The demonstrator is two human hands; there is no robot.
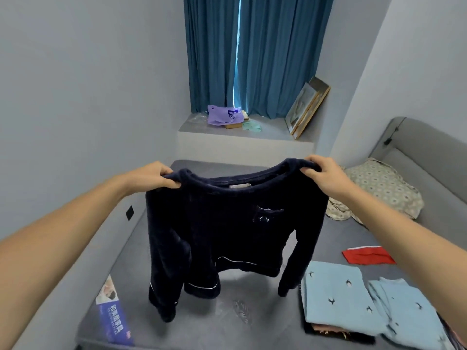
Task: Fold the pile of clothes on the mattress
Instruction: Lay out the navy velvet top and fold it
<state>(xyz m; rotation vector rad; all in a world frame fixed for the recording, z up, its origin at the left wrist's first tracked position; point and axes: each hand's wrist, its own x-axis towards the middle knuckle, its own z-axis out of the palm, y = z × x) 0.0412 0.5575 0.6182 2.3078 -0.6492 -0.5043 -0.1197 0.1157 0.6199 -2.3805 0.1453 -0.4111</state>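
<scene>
Navy fleece hung between the two grips: a dark long-sleeved top [227,236] with white piping at the cuffs and hem and a small chest pocket. The left hand [154,176] pinched the left shoulder seam, fingers curled over the cloth and thumb beneath. The right hand [326,173] gripped the right shoulder the same way, knuckles up and fingers wrapped round the fold of fabric. The top was held upright in the air above the grey mattress [227,324], its sleeves dangling and its lowest cuff close to the mattress surface.

Below the left grip, at the mattress edge beside the wall, lay a blue printed label [112,317] with white characters too small to read. Below the right grip sat folded pale blue garments [338,296] patterned with small dark birds, stacked on darker pieces, with a second pale blue piece [409,314] just beside them. Bare grey mattress lay open under the hanging top.

Beyond the right grip a red garment [366,255] lay flat, and farther off a patterned pillow [381,188] rested against the grey headboard [424,147]. Past both grips, a window ledge [265,133] carried a purple bag [223,114] with partial dark lettering and a leaning framed picture [307,107], under teal curtains [252,54].
</scene>
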